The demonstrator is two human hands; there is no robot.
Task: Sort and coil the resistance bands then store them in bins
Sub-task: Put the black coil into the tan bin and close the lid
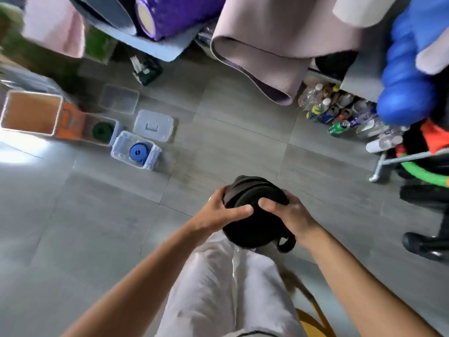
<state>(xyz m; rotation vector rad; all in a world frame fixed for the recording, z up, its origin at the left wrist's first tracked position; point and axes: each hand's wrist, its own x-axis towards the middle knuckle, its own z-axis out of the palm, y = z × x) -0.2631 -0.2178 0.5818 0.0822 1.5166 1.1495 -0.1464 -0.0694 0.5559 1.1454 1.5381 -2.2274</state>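
Observation:
A thick coil of black resistance band (255,210) is held over my lap, with a loose end looping out at its lower right. My left hand (223,212) grips the coil's left side, thumb across its face. My right hand (289,215) grips the right side, thumb pressed on top. On the floor to the left, a clear bin (155,159) holds a coiled blue band (139,152). Beside it another clear bin (117,128) holds a coiled dark green band (103,130). An empty clear bin (119,99) sits further back.
A clear lid (154,125) lies flat by the bins. An orange-lined box (30,113) stands at far left. Draped yoga mats (267,45) and a purple foam roller (155,15) hang ahead. Bottles and cans (340,113) cluster at the right, near a blue ball (403,93).

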